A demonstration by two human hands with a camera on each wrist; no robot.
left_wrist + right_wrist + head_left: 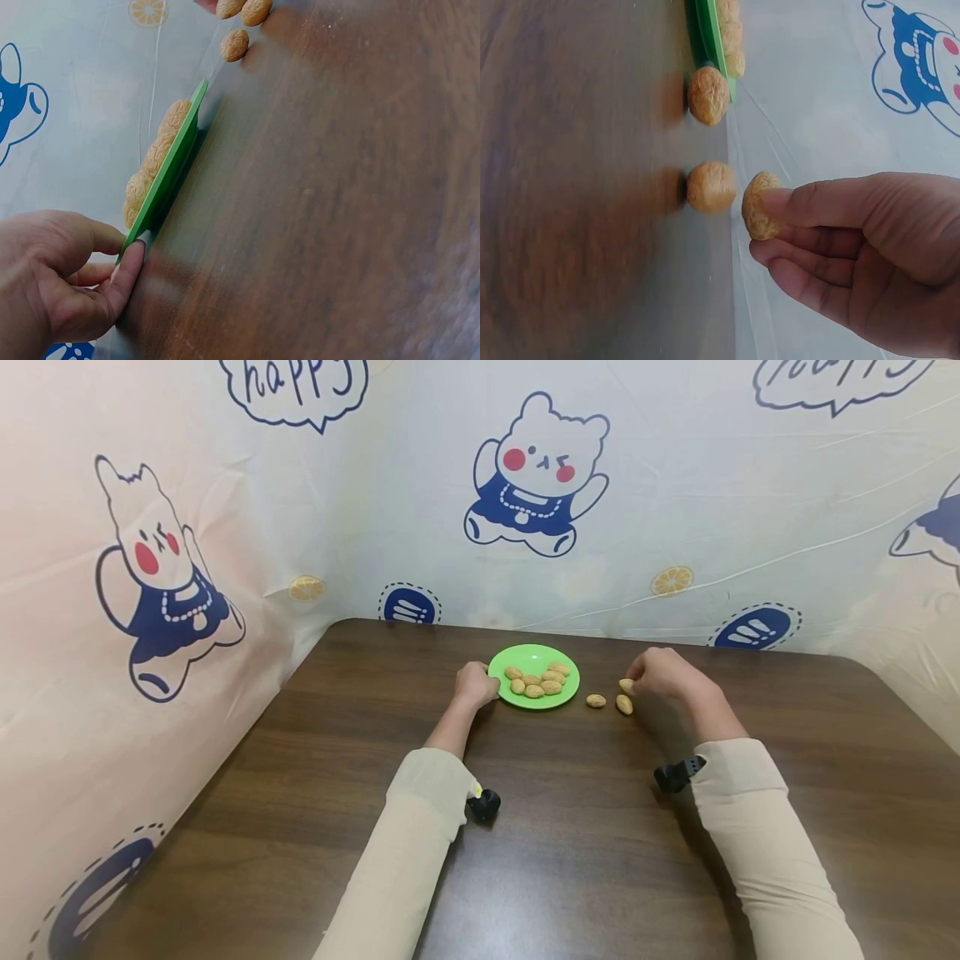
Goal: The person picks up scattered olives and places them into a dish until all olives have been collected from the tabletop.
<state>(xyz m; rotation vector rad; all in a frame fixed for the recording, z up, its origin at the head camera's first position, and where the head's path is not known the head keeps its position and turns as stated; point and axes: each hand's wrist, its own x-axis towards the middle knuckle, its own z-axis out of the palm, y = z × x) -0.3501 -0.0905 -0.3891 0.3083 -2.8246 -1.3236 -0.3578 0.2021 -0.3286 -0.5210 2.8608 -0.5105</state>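
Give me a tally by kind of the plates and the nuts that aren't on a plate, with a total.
Green plate: 1
Loose nuts on the table: 2
Held nut, right hand: 1
Total: 4

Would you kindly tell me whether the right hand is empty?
No, the right hand pinches a nut between thumb and fingers.

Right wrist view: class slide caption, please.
Fingers of the right hand pinch one nut near two others on the table.
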